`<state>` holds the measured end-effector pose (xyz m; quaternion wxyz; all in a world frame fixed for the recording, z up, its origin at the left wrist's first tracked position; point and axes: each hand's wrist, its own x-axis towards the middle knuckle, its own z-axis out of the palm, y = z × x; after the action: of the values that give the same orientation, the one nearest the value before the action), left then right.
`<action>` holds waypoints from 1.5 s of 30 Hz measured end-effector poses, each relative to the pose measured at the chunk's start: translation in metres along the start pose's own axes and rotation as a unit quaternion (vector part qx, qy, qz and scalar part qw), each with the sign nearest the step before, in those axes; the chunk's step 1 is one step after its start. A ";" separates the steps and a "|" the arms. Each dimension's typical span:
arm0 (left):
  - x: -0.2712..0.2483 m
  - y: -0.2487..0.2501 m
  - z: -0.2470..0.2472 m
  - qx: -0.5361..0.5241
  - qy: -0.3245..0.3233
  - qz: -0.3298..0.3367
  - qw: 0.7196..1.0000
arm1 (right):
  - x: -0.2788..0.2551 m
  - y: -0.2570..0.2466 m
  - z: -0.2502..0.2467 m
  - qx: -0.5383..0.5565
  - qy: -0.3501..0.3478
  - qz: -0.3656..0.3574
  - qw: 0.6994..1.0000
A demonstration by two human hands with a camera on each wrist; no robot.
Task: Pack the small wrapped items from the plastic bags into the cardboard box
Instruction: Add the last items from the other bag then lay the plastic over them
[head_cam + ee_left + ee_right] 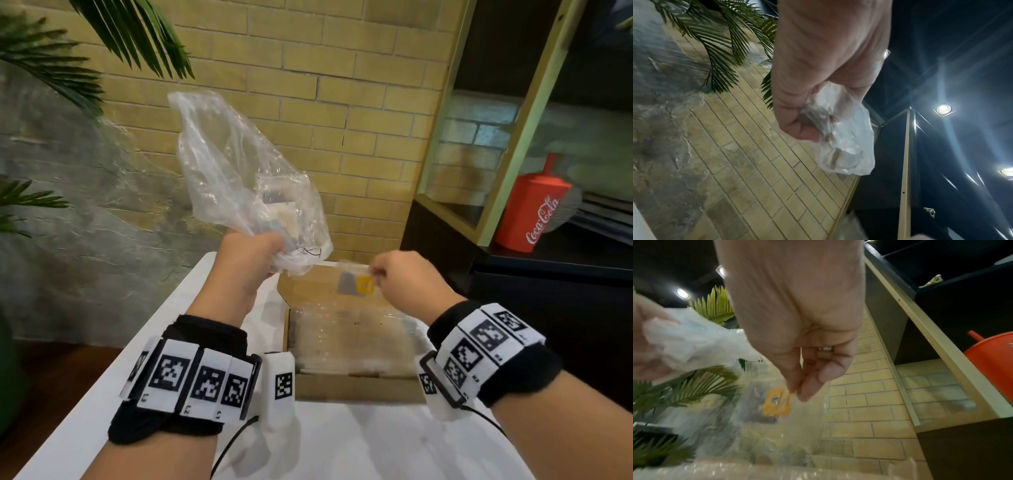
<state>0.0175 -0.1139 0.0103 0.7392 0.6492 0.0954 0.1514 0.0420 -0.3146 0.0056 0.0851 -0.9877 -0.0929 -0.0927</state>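
My left hand (251, 255) grips a crumpled clear plastic bag (239, 178) raised above the table, with small wrapped items showing dimly inside it; the bag (844, 141) bunches out of my fist (803, 123). My right hand (394, 274) pinches a small clear-wrapped item with a yellow tag (363, 286) over the far end of the open cardboard box (356, 389). In the right wrist view my fingertips (809, 391) hold that yellow-tagged item (777, 402) by its top corner. The box floor holds clear wrapped packets (352, 335).
The box sits on a white table (376, 442) against a yellow brick wall (359, 102). A dark shelf unit (548, 274) with a red Coca-Cola cup (534, 209) stands to the right. Palm leaves (51, 68) hang at the left.
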 end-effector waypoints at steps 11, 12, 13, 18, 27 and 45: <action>-0.002 -0.001 0.004 0.017 -0.025 0.010 0.999 | 0.000 0.003 0.016 -0.029 -0.069 -0.006 0.997; -0.001 -0.001 0.003 0.017 -0.025 0.008 1.000 | -0.002 0.002 0.015 -0.033 -0.055 -0.007 0.998; -0.002 -0.001 0.003 0.018 -0.024 0.006 1.000 | -0.003 0.002 0.012 -0.036 -0.050 -0.007 0.998; 0.000 -0.003 0.004 0.018 -0.025 0.007 1.000 | -0.001 0.006 0.016 -0.063 -0.160 0.016 0.985; -0.004 -0.003 0.007 0.009 -0.049 0.007 0.999 | -0.025 0.004 0.028 -0.063 -0.294 -0.051 0.952; -0.023 -0.004 0.020 0.045 -0.154 0.044 0.986 | -0.033 -0.029 -0.023 0.376 0.131 -0.047 0.916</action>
<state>0.0034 -0.1410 0.0083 0.7078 0.7009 -0.0415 0.0779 0.0006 -0.2965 0.0257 0.4576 -0.8560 -0.1556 -0.1833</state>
